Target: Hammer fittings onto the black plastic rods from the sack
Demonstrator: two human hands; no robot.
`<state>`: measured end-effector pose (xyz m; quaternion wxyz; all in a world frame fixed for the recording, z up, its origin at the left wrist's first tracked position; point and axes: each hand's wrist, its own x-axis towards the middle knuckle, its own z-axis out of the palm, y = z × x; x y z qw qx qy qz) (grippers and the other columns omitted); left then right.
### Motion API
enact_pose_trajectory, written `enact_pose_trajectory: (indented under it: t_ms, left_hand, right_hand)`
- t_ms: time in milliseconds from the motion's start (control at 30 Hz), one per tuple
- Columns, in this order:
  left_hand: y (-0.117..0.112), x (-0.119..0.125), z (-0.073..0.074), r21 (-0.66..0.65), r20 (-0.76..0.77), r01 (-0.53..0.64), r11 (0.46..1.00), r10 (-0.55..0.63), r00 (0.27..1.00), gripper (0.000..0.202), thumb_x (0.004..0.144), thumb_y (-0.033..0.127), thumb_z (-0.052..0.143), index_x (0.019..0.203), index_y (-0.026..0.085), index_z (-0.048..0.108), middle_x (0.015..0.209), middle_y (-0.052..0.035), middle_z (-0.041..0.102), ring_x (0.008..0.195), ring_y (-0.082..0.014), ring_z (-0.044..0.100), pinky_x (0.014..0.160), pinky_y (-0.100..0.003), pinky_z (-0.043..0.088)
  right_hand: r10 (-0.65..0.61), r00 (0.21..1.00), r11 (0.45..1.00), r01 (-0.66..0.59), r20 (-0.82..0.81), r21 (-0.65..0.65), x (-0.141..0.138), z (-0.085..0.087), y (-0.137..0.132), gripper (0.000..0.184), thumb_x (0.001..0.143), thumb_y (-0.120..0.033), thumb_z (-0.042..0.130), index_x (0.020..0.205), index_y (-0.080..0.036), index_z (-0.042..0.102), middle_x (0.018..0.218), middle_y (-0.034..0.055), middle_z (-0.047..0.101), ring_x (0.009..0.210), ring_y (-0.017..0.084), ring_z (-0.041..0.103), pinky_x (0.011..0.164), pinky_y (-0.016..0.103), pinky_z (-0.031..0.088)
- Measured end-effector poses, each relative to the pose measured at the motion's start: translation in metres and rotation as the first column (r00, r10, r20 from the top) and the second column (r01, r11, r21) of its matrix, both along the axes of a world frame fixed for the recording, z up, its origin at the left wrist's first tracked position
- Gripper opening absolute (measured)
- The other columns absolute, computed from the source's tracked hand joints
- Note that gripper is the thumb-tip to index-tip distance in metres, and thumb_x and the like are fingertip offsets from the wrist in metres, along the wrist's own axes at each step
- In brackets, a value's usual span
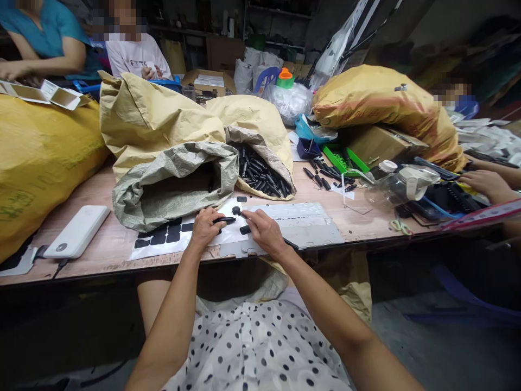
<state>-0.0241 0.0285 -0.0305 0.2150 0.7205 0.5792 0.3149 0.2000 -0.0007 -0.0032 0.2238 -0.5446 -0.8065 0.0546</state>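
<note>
My left hand [204,228] is closed around a slim black tube [226,220] that points to the right. My right hand [264,232] is closed, its fingertips at a small black round-headed piece [236,210]. Under the right hand lies a dark rod [291,244], with another black piece [245,229] by its fingers. Both hands are just above a white sheet [142,252] bearing black rounded patches [159,234]. A grey-white flat board [321,231] lies under and beside my right hand.
Two paper sacks stand ahead: one sack [163,114] gapes, the other sack [252,111] holds many black tubes [260,174]. A white power bank [77,231] is at left. Further right are a green tray [345,160], a clear jug [401,184] and scissors [401,227]. Co-workers sit around.
</note>
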Motion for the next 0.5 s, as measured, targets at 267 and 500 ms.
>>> enact_pose_trajectory:
  t_ms: [267,500]
  left_hand:
    - [-0.006,0.004,0.004,0.002,-0.063,-0.064,0.998,0.064,0.996,0.016,0.076,0.027,0.076,0.091,0.028,0.08,0.093,-0.0034,0.07,0.096,-0.0272,0.061,0.092,-0.042,0.049]
    - [-0.011,0.005,0.016,0.014,-0.029,-0.058,0.998,0.058,0.998,0.012,0.082,0.032,0.069,0.091,0.025,0.076,0.096,-0.0047,0.071,0.094,-0.0269,0.061,0.091,-0.042,0.049]
  right_hand:
    - [-0.055,0.988,0.997,0.061,0.144,-0.038,0.009,-0.001,0.039,0.036,0.101,-0.019,0.051,0.128,-0.027,0.073,0.107,0.0086,0.069,0.103,0.023,0.06,0.084,0.03,0.048]
    - [-0.066,0.98,0.998,0.067,0.188,-0.001,0.005,-0.008,0.042,0.035,0.101,-0.021,0.051,0.129,-0.027,0.072,0.107,0.0107,0.066,0.103,0.026,0.053,0.086,0.035,0.041]
